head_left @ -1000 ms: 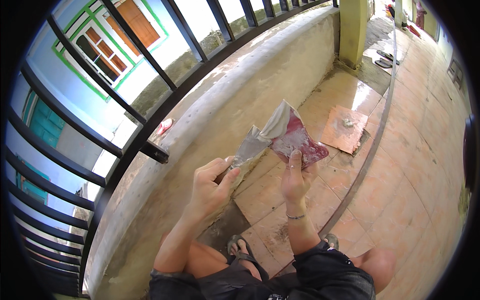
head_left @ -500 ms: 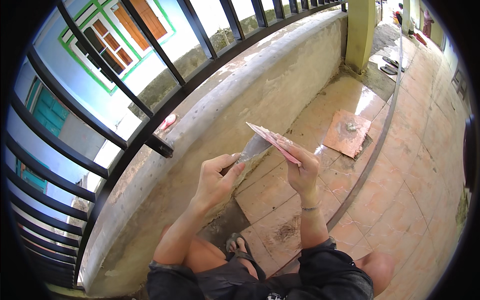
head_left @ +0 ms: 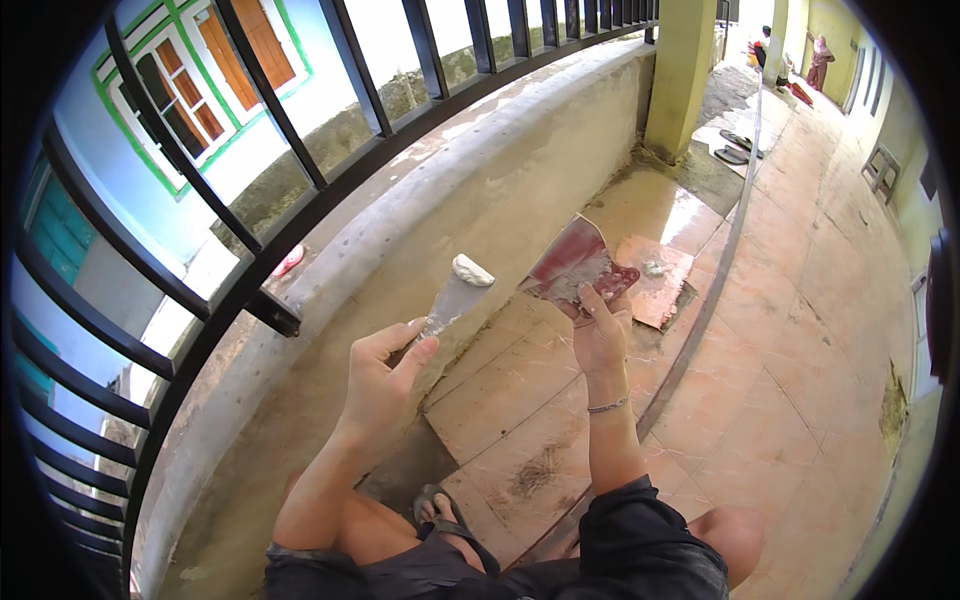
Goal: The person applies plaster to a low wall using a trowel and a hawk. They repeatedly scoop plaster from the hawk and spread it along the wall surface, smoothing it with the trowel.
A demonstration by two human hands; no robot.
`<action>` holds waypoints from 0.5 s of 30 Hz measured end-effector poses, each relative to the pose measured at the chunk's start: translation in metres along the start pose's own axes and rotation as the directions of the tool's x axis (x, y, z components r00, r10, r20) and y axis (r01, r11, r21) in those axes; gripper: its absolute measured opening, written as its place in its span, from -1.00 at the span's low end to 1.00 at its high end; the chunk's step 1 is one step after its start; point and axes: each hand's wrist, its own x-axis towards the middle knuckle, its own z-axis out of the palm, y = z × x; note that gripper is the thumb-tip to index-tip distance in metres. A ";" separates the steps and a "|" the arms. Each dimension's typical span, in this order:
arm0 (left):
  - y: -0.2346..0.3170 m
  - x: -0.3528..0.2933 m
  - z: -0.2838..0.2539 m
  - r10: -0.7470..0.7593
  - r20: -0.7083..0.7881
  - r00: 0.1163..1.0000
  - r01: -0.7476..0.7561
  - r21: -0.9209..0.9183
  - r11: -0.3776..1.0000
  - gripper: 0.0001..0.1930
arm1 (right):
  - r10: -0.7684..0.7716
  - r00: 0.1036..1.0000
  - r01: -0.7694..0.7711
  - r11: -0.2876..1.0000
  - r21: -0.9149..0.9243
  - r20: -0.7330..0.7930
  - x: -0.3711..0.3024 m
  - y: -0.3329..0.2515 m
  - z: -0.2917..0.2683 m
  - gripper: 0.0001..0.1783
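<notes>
Putty knife is carrying white putty along its edge, left hand clamping it, right hand clamping red spreader.

I see a grey metal putty knife tilted up and rightward, its blade flaring toward the far end, its handle mostly hidden in the left hand. A thick dollop of white paste sits along the broad edge. Apart, to its right, I see a flat dark-red spreader plate, smeared whitish, slanting up from the right hand.
</notes>
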 end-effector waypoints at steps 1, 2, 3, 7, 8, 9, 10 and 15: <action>0.001 0.001 0.001 -0.008 0.000 1.000 0.008 0.001 1.000 -0.70 | -0.043 0.997 0.040 0.998 0.052 0.063 0.000 -0.001 0.001 -0.71; 0.003 0.001 0.001 -0.001 0.021 1.000 0.001 0.016 1.000 -0.70 | -0.053 0.999 0.053 0.999 -0.009 0.011 0.000 -0.004 0.002 -0.70; 0.004 0.001 0.001 0.004 0.038 0.999 -0.005 0.033 0.999 -0.71 | -0.101 0.995 0.101 0.994 -0.048 0.011 -0.002 -0.005 0.005 -0.69; 0.005 0.003 0.002 0.033 0.079 0.996 -0.046 0.164 0.985 -0.71 | -0.299 0.948 0.317 0.863 -0.394 0.107 -0.011 -0.007 0.016 -0.74; 0.005 0.003 0.003 0.052 0.089 0.995 -0.065 0.147 0.987 -0.71 | -0.323 0.933 0.361 0.835 -0.415 0.160 -0.014 -0.006 0.019 -0.82; 0.005 0.003 0.004 0.043 0.094 0.995 -0.057 0.150 0.987 -0.71 | -0.339 0.905 0.417 0.825 -0.382 0.257 -0.016 -0.007 0.022 -0.83; 0.005 0.003 0.004 0.014 0.100 0.995 -0.031 0.173 0.984 -0.71 | -0.355 0.867 0.471 0.813 -0.343 0.349 -0.017 -0.007 0.024 -0.83; 0.006 0.000 -0.001 0.079 0.086 0.993 -0.093 0.162 0.982 -0.71 | -0.167 0.899 0.393 0.718 -0.575 0.406 -0.010 -0.022 0.030 -0.85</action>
